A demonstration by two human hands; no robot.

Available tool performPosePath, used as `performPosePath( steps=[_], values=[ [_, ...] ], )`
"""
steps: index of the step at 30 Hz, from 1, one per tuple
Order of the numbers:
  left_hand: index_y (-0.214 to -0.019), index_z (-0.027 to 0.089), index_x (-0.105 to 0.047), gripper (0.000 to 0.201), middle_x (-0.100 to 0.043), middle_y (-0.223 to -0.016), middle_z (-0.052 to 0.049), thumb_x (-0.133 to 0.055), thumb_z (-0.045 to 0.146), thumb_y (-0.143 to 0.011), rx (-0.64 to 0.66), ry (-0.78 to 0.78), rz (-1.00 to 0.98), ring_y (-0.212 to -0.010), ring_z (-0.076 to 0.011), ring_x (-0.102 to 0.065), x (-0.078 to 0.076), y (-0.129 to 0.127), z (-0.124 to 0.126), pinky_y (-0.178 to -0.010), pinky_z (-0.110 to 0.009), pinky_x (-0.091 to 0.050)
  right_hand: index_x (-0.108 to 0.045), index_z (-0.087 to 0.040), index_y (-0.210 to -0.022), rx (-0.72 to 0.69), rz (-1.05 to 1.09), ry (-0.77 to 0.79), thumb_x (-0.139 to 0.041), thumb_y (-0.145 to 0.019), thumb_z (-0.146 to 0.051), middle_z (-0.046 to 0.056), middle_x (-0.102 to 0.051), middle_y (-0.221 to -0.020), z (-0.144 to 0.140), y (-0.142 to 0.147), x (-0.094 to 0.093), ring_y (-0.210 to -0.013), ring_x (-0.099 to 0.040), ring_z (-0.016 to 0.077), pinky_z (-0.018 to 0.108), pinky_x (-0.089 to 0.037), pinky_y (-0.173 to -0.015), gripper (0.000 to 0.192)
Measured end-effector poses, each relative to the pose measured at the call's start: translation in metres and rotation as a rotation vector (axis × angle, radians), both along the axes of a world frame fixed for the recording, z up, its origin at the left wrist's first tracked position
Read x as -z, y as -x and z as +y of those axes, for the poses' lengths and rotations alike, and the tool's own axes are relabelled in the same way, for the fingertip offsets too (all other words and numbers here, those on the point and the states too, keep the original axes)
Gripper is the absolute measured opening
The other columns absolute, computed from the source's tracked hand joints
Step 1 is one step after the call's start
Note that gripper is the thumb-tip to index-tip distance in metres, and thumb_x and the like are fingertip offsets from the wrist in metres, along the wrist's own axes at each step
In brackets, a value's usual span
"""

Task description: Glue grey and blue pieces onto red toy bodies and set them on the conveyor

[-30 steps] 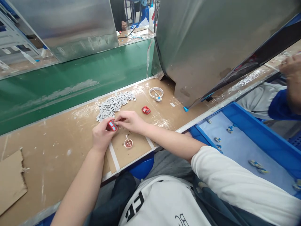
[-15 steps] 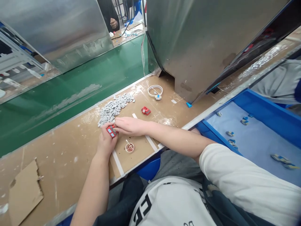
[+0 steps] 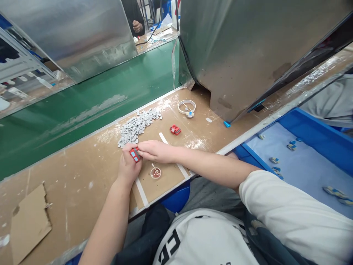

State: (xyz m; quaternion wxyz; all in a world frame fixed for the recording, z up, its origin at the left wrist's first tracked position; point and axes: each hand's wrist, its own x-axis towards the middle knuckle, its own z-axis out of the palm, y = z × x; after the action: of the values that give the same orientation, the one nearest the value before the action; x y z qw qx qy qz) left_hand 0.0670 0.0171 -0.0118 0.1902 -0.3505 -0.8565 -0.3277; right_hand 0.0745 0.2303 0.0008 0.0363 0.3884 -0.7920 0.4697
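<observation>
1. The small red holder [image 3: 135,154] sits pinched in the left hand [image 3: 129,167], just above the brown worktop [image 3: 82,176], with a grey-blue piece showing in its face.
2. The right hand [image 3: 154,151] lies flat over the holder's right edge, fingertips closed narrow on the piece and pressing at it; I cannot tell whether anything else is between the fingers.
3. Compared with a second ago, both hands have dropped from a raised pinch to rest low against the worktop, and the right palm has turned flat. I judge the seating of a piece into the holder to be under way rather than a fresh pick-up.
4. Counts: two red holders, one in hand and a second red holder [image 3: 175,129] lying apart further back.
5. One small dish [image 3: 156,173] with a stick in it sits just beside the right wrist.
6. One heap of grey pieces [image 3: 138,125], too many to count, lies just behind the hands.
7. One white ring [image 3: 186,106] lies near the metal housing [image 3: 234,55].
8. One blue tray [image 3: 317,136] at the right holds several scattered finished bits.
</observation>
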Motion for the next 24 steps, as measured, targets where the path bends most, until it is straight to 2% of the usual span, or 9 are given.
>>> performPosePath(
  steps=[3,6,10,13,18,24],
  values=[
    [-0.130,0.023,-0.048,0.039,-0.069,-0.117,-0.011,-0.067,0.024,-0.096,-0.032,-0.022,-0.002,-0.104,-0.0251,-0.073,-0.001,0.000,0.002,-0.090,-0.040,-0.059,-0.045,-0.023,-0.092,-0.004,-0.086,0.084,-0.038,-0.114,-0.039,0.005,-0.062,-0.095,-0.004,0.002,0.002,-0.092,-0.057,0.0201,0.033,-0.047,-0.090,0.029],
    [-0.128,0.023,-0.050,0.040,-0.069,-0.116,-0.009,-0.070,0.028,-0.094,-0.082,-0.075,-0.089,-0.098,-0.0231,-0.073,-0.003,0.000,0.006,-0.086,-0.037,-0.059,-0.047,-0.022,-0.093,-0.032,-0.128,0.128,-0.037,-0.114,-0.039,0.005,-0.062,-0.095,-0.004,0.006,0.000,-0.092,-0.057,0.0196,0.033,-0.048,-0.092,0.029],
    [-0.122,0.023,-0.053,0.038,-0.069,-0.107,-0.005,-0.070,0.031,-0.090,-0.132,-0.123,-0.276,-0.083,-0.0188,-0.069,-0.009,-0.001,0.013,-0.078,-0.033,-0.058,-0.047,-0.023,-0.093,-0.059,-0.125,0.074,-0.038,-0.114,-0.037,0.004,-0.059,-0.095,0.002,0.010,-0.003,-0.092,-0.056,0.0192,0.033,-0.048,-0.093,0.028],
    [-0.119,0.024,-0.053,0.038,-0.069,-0.100,-0.003,-0.070,0.031,-0.085,-0.146,-0.126,-0.359,-0.078,-0.0190,-0.066,-0.013,-0.002,0.017,-0.074,-0.033,-0.057,-0.046,-0.023,-0.091,-0.037,-0.129,0.032,-0.041,-0.113,-0.036,0.004,-0.060,-0.094,0.005,0.010,-0.004,-0.090,-0.056,0.0196,0.035,-0.048,-0.091,0.026],
    [-0.114,0.025,-0.053,0.037,-0.066,-0.093,0.000,-0.071,0.033,-0.082,-0.152,-0.148,-0.436,-0.075,-0.0187,-0.064,-0.015,-0.004,0.018,-0.071,-0.033,-0.054,-0.047,-0.023,-0.090,-0.054,-0.176,0.030,-0.044,-0.111,-0.033,0.004,-0.064,-0.095,0.002,0.009,-0.002,-0.090,-0.058,0.0195,0.034,-0.049,-0.090,0.023],
    [-0.116,0.024,-0.052,0.037,-0.063,-0.091,0.000,-0.067,0.032,-0.083,-0.147,-0.162,-0.427,-0.074,-0.0183,-0.063,-0.013,-0.005,0.018,-0.070,-0.033,-0.053,-0.049,-0.022,-0.093,-0.021,-0.181,0.060,-0.045,-0.110,-0.032,0.005,-0.064,-0.096,-0.002,0.011,0.004,-0.092,-0.058,0.0199,0.034,-0.049,-0.093,0.020]
  ],
)
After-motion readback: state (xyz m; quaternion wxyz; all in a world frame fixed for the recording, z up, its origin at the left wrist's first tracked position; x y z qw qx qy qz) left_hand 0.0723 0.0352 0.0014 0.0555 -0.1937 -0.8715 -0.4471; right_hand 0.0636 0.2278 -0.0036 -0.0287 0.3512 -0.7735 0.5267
